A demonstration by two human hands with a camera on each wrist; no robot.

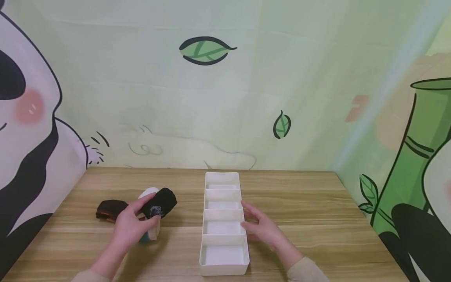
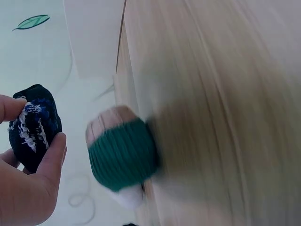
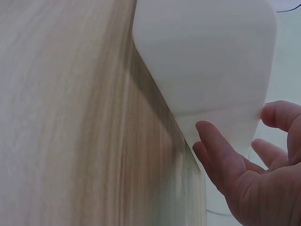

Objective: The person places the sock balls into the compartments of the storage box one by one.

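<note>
Held up in my left hand [image 1: 131, 224] is a rolled black sock [image 1: 163, 201], pinched between thumb and fingers. In the left wrist view loose white and blue threads show on the sock [image 2: 36, 127]. Just below that hand lies a rolled green and beige ribbed sock [image 2: 123, 155], with a white rolled sock [image 1: 148, 192] behind it, partly hidden. My right hand [image 1: 262, 227] is at the right side of a long white divided box [image 1: 224, 270]; its extended fingertips touch the box wall [image 3: 207, 70].
Left of my left hand lies another dark rolled bundle [image 1: 110, 209] with an orange-red edge, likely a sock. The box has several compartments in a row and stands on the wooden table [image 1: 299, 192]. A printed cloth backdrop [image 1: 225, 98] rises behind the table.
</note>
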